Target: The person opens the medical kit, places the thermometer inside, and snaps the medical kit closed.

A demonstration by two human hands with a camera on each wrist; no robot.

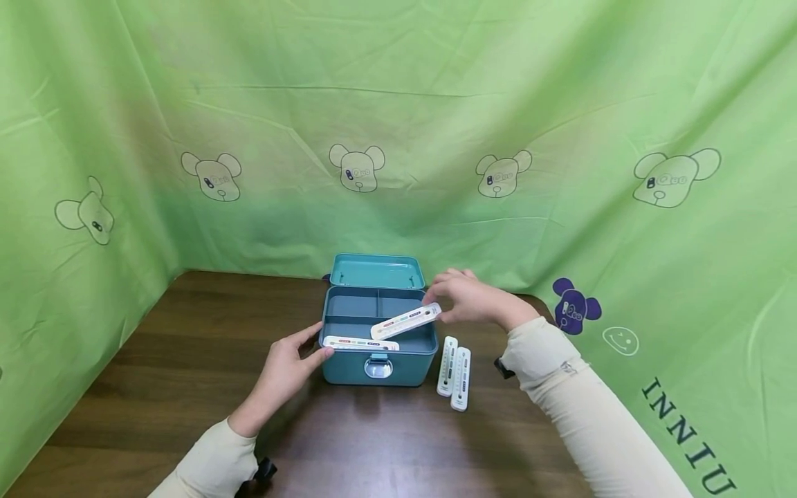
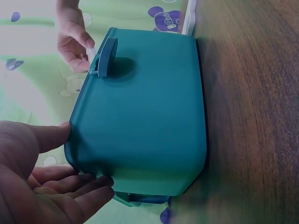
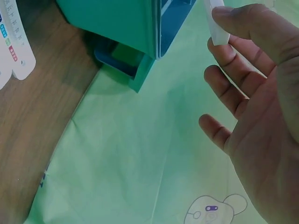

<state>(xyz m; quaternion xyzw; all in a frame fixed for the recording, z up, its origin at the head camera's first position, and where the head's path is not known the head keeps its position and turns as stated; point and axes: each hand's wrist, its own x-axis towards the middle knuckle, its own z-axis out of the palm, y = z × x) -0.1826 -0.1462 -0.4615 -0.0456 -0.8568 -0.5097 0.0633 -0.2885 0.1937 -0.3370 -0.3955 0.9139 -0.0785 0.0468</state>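
A teal storage box (image 1: 349,370) stands on the table with its lid (image 1: 376,271) folded back. My left hand (image 1: 285,366) holds its front left corner, thumb at the front rim and fingers along the left side; the left wrist view shows the same hand (image 2: 51,172) at the corner. Over the box's right part, my right hand (image 1: 463,297) pinches one end of a white thermometer (image 1: 406,321), which slants down to the left over the front compartment. Another thermometer (image 1: 360,343) lies inside along the front wall. In the right wrist view, thumb and fingertips grip the white end (image 3: 217,28).
Two more white thermometers (image 1: 446,366) lie side by side on the wooden table (image 1: 205,360), right of the box. Dividers (image 1: 378,302) split the box into two back compartments and a wide front one. Green printed cloth (image 1: 411,228) hangs behind and along the sides.
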